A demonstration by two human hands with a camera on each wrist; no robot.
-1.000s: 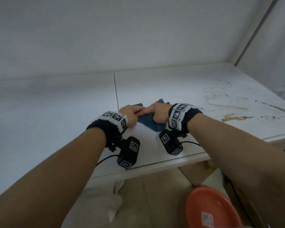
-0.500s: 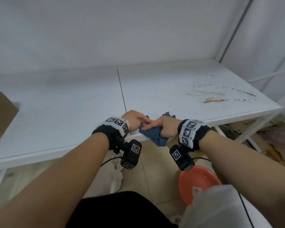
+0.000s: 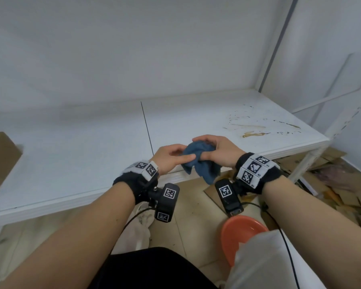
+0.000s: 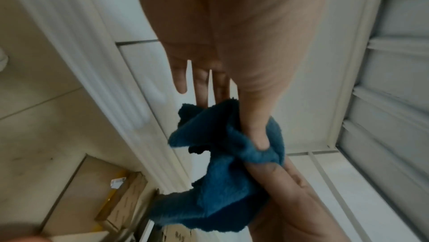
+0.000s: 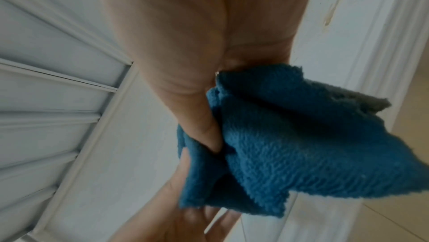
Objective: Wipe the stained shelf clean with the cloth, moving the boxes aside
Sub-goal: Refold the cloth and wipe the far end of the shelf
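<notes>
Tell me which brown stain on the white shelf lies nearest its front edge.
The thick ochre-brown smear on the white shelf: it lies closest to the front edge, with the thin pale streak and the scattered dark specks farther back.

Right hand pinching cloth, left hand thumb pressing it, forearms extended

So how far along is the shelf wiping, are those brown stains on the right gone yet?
Not yet. Done: the shelf is bare around the hands, with one box at its far left edge. In hand: the left hand and right hand both hold the bunched blue cloth above the front edge. Left: the brown stains on the right end look untouched and need wiping.
</notes>
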